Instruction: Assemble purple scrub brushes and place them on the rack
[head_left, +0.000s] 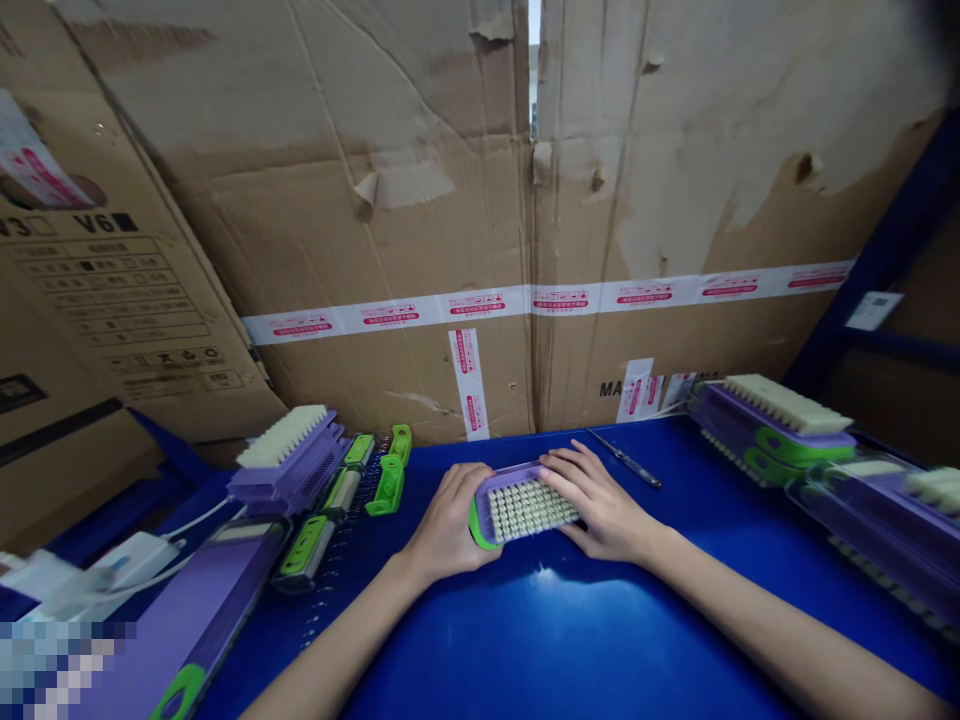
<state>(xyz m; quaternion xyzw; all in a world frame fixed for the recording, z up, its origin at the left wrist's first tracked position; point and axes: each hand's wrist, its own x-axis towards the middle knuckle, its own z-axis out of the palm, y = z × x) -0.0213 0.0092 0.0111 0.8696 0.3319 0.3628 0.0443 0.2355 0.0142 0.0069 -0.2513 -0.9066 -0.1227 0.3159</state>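
A purple brush (523,503) with white bristles facing up and a green end lies on the blue table (570,630) in the middle. My left hand (448,524) wraps round its left, green end, fingers curled on the far edge. Over the brush's right end rests my right hand (602,497), fingers pressed on the far edge and the bristles. Both hands grip the same brush.
A row of purple brushes (289,455) and loose green parts (388,483) lies at the left, with a white charger and cable (135,558). More purple and green brushes (780,425) are stacked at the right. A thin metal tool (625,460) lies behind my right hand. Cardboard boxes (465,200) wall the back.
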